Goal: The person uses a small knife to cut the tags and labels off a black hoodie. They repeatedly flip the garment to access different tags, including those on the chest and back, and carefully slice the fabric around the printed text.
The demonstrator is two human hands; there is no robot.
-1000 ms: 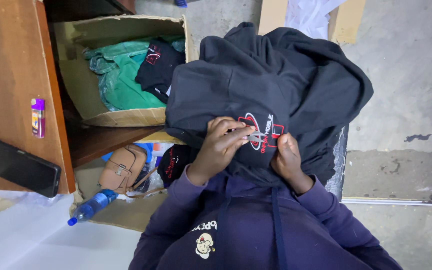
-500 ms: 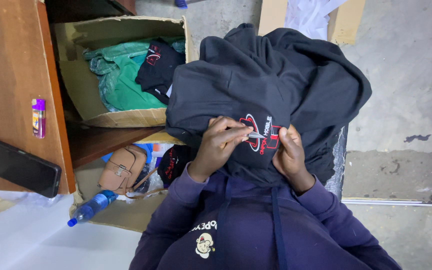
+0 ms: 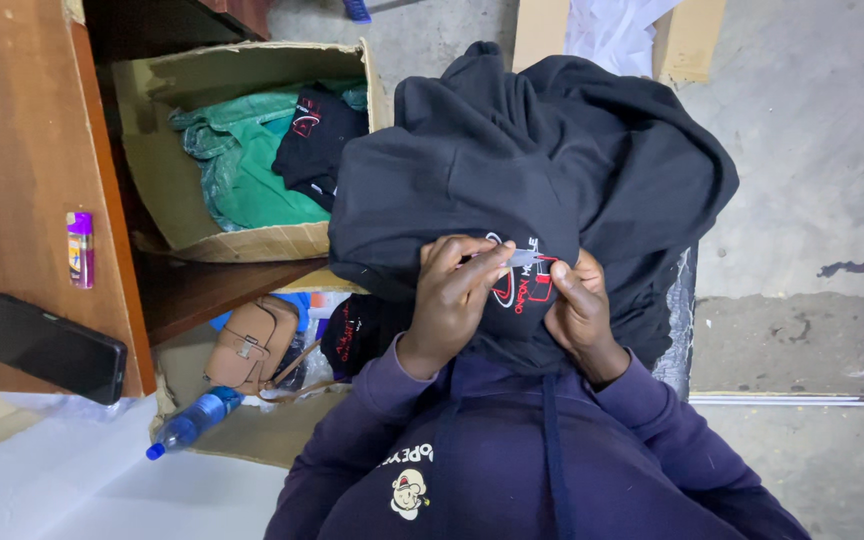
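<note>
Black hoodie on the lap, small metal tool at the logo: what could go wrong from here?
1. The small metal tool in the left hand lies right on the red and white logo; a slip might nick the black hoodie.
2. The right hand pinches the fabric right beside the tool's tip, so its fingers could get jabbed.
3. The hoodie hangs loose over the lap and may shift, spoiling the aim.

A wooden desk carried a purple lighter and a black phone; a box, bag and bottle lay below on the floor.
</note>
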